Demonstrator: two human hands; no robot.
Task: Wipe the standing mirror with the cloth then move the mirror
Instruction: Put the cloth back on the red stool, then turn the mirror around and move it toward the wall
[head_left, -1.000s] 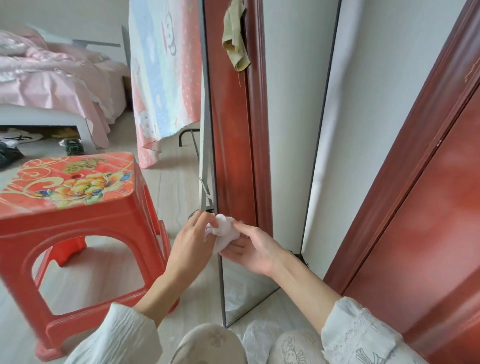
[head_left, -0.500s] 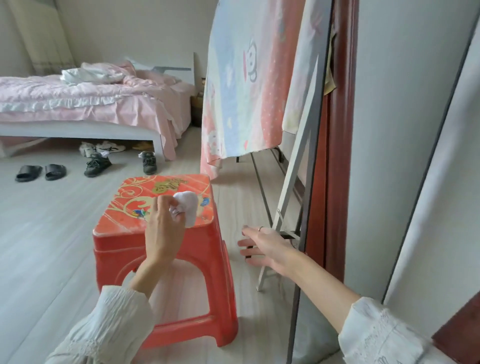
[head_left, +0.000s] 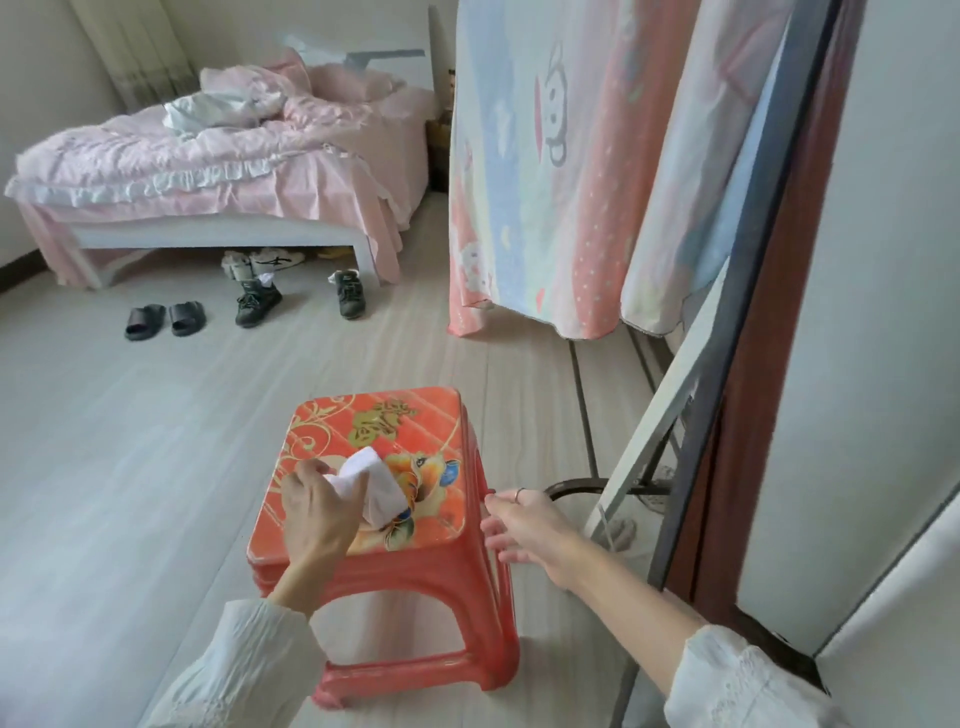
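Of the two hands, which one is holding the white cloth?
The left hand holds the white cloth over the red stool. The right hand holds nothing; its fingers rest at the stool's edge.

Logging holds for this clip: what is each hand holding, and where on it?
Left hand grips the white cloth by its near, bunched end, over the red stool. Right hand holds nothing; its fingers are spread beside the stool's edge.

red plastic stool (head_left: 400, 566) with gold Chinese characters printed on the seat top, too blurred to read, cartoon figures but no lettering on the hanging sheet (head_left: 540, 171), no other text, brands or numbers legible
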